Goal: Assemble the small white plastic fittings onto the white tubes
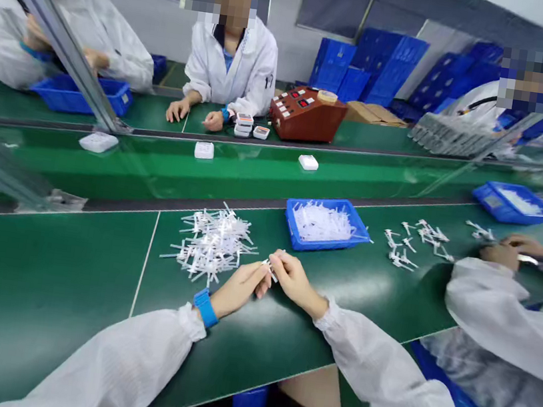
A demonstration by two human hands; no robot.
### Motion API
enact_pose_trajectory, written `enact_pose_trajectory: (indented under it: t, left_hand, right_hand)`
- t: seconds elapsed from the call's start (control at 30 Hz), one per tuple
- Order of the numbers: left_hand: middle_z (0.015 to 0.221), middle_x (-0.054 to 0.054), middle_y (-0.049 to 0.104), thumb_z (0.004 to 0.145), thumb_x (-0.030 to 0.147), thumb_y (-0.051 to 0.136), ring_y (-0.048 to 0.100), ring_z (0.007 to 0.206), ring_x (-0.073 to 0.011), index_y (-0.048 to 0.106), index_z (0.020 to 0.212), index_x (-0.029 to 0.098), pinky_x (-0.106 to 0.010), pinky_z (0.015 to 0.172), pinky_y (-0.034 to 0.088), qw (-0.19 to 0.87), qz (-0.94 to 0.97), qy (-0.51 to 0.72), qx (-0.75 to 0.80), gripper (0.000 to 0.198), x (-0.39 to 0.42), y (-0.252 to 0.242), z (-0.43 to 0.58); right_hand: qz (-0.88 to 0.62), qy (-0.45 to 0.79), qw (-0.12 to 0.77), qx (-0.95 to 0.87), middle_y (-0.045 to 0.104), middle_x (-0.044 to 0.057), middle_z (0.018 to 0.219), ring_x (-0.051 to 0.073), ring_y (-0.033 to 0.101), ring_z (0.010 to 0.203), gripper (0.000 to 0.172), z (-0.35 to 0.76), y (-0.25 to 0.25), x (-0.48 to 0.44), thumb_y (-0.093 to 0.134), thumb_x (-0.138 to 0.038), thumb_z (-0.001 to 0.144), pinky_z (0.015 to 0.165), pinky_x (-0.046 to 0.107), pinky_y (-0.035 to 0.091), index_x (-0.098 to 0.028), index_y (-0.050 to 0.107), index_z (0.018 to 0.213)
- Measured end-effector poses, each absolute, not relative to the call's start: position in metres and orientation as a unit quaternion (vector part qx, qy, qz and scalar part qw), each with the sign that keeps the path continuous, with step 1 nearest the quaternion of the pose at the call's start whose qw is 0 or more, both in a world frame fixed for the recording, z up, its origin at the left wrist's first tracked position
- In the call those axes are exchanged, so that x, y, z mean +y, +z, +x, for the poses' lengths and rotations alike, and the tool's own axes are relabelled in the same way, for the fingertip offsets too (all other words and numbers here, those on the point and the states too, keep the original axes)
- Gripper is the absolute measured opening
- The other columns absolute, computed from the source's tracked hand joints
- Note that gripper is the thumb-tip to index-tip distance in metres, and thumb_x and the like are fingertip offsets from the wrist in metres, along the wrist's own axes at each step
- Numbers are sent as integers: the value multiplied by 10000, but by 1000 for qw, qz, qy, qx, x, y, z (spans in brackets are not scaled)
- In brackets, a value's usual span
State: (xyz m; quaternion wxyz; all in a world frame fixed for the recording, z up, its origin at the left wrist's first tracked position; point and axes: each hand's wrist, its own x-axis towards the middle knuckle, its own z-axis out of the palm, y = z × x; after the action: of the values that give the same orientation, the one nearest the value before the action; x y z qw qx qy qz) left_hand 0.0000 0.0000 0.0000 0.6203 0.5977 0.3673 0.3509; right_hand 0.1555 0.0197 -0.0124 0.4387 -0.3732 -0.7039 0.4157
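Observation:
My left hand (242, 287) and my right hand (294, 279) meet over the green table, both pinched on one small white plastic piece (270, 267) held between their fingertips. I wear white sleeves and a blue wristband (206, 307) on the left wrist. A loose pile of white plastic pieces (213, 242) lies just left of my hands. A blue tray (347, 241) filled with more white pieces sits just beyond my right hand.
A green conveyor belt (234, 178) carries three white square parts. A person in white sits opposite beside a red-brown box (307, 115). A co-worker's hands (512, 251) work at right near scattered white pieces (417, 244). Blue crates are stacked behind.

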Motion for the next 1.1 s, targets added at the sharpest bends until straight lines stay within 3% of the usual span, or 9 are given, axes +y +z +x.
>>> enact_pose_trajectory:
  t: [0.9,1.1]
  left_hand:
    - [596,5,511,921,503,403,480,518,-108,520,709,145,-246,554,407,622,589,366,364,432,-1,-6,0]
    - [585,8,505,926,501,397,477,529,-111,519,697,153,-244,558,402,608,613,354,360,434,0,-2,1]
  right_hand:
    - [-379,431,433,-695,444,-9,642,113,403,574,398,155,-10,19,429,-440,944,532,243,344,-191,447,635]
    - [-374,476,478,-637,454,-30,550,109,445,516,405,148,-16,12,437,-463,940,546,251,394,-201,424,631]
